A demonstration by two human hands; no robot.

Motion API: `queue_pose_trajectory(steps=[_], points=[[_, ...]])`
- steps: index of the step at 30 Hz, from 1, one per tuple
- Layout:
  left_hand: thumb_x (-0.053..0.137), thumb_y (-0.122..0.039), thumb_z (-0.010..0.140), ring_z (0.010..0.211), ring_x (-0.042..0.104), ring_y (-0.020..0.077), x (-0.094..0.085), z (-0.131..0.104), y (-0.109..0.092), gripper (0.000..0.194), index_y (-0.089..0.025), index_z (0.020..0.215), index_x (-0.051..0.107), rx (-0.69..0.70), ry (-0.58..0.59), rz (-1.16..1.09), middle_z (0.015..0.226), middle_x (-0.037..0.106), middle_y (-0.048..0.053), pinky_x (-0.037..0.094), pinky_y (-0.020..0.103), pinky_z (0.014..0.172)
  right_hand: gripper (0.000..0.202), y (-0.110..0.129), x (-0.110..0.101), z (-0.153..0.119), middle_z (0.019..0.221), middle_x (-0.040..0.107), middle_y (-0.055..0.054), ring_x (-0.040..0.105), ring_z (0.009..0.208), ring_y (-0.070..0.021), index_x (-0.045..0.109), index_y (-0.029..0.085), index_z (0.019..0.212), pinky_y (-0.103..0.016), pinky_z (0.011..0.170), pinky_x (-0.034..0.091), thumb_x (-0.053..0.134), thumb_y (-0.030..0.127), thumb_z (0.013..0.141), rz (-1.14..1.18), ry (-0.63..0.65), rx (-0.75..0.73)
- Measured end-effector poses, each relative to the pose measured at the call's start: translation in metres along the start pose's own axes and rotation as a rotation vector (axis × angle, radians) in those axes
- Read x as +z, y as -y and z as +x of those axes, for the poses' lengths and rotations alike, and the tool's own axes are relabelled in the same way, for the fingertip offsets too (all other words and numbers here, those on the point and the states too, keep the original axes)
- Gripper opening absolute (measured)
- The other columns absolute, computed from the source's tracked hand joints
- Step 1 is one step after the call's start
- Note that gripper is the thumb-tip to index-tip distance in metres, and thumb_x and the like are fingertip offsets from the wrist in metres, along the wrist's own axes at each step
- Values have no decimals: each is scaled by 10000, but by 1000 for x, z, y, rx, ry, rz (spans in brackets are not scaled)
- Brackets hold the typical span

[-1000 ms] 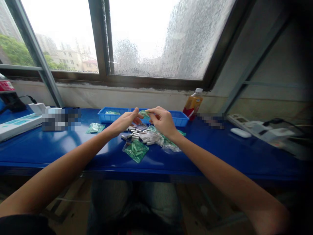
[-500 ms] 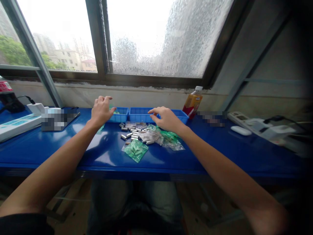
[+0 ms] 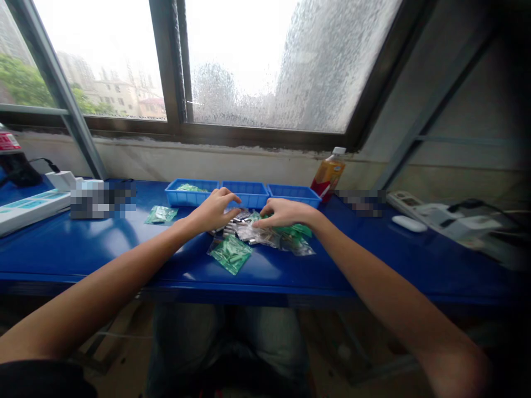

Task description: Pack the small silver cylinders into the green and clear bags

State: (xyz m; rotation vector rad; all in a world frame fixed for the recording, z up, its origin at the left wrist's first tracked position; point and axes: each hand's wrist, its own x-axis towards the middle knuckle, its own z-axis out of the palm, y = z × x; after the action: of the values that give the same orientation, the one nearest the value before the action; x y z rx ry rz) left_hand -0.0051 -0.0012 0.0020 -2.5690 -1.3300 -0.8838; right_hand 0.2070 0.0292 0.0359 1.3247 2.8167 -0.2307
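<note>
My left hand point(image 3: 218, 210) hovers at the left side of a pile of small silvery metal pieces point(image 3: 229, 229), thumb and fingers apart with nothing visible between them. Opposite it, my right hand point(image 3: 288, 213) reaches down over clear plastic bags point(image 3: 267, 237). Its thumb and fingers are parted, and whether the fingertips touch the bags is hard to see. A green bag of small pieces point(image 3: 231, 254) lies in front of the pile. More green bags point(image 3: 296, 232) lie partly under my right wrist. Another green bag point(image 3: 161, 214) lies alone to the left.
Behind the pile stand three blue trays: the left tray point(image 3: 171, 194) holds green bags, beside the middle tray point(image 3: 244, 202) and right tray point(image 3: 293, 193). A drink bottle point(image 3: 328, 174) stands right of them. Power strips point(image 3: 35, 204) and a white oval object point(image 3: 409, 223) lie toward the sides.
My left hand has moved from the left tray, right and toward me, to the pile. My right hand has lowered from in front of the trays onto the bags.
</note>
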Motion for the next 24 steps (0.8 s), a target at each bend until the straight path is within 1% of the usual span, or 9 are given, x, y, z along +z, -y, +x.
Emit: queue_pose_trajectory(steps=[2, 5, 9, 11, 13, 15, 16, 20, 24], points=[[500, -288, 818, 965, 515, 218, -1, 0, 1, 250, -146, 992, 610, 10, 7, -6, 968, 561, 103, 386, 371, 887, 417, 0, 3, 2, 643, 628, -51, 539, 605, -159, 690, 145, 691, -257, 548, 344, 536, 532, 715, 7, -40, 11], [491, -283, 818, 944, 529, 214, -4, 1, 1, 244, -138, 966, 620, 6, 6, -13, 954, 579, 107, 395, 362, 869, 271, 1, 8, 5, 698, 644, -58, 564, 672, -173, 694, 156, 705, -261, 603, 374, 571, 398, 710, 23, -176, 12], [491, -300, 805, 915, 544, 209, -9, 2, -6, 253, -133, 941, 623, -17, 11, -86, 926, 614, 103, 406, 347, 829, 168, 8, 10, 5, 793, 631, -69, 564, 767, -174, 676, 149, 734, -272, 706, 412, 601, 298, 713, 108, -418, -126], [449, -364, 828, 840, 560, 191, -11, 3, -10, 294, -139, 903, 624, -111, 54, -244, 865, 634, 82, 425, 326, 764, 154, 14, 9, 3, 836, 606, -73, 553, 806, -175, 662, 144, 770, -290, 742, 422, 604, 280, 726, 153, -548, -194], [340, -465, 865, 745, 571, 173, -12, 4, -15, 433, -135, 851, 621, -280, 112, -492, 802, 642, 74, 439, 305, 673, 147, 22, 9, 0, 875, 577, -75, 534, 851, -185, 647, 148, 813, -320, 784, 423, 599, 267, 742, 162, -658, -264], [282, -545, 864, 685, 573, 161, -12, 4, -17, 536, -128, 826, 617, -420, 135, -728, 770, 640, 78, 437, 285, 608, 147, 29, 12, -1, 907, 553, -79, 507, 896, -201, 631, 153, 849, -353, 825, 415, 601, 255, 746, 135, -728, -339], [315, -564, 850, 671, 572, 154, -12, 4, -18, 531, -128, 829, 618, -450, 133, -813, 763, 638, 76, 433, 275, 593, 145, 32, 14, -1, 916, 544, -81, 495, 910, -207, 623, 155, 857, -363, 838, 410, 600, 248, 748, 118, -745, -370], [541, -458, 783, 656, 556, 118, -12, 3, -18, 332, -142, 834, 630, -425, 45, -945, 757, 625, 45, 415, 236, 589, 155, 39, 21, 1, 944, 513, -85, 469, 927, -213, 610, 167, 900, -376, 848, 407, 581, 236, 765, 106, -804, -385], [567, -362, 780, 631, 535, 101, -10, 5, -15, 225, -142, 784, 616, -409, -99, -934, 712, 604, 24, 404, 216, 575, 128, 35, 19, 3, 920, 495, -71, 476, 919, -204, 624, 185, 866, -379, 848, 402, 590, 243, 757, 169, -912, -280]])
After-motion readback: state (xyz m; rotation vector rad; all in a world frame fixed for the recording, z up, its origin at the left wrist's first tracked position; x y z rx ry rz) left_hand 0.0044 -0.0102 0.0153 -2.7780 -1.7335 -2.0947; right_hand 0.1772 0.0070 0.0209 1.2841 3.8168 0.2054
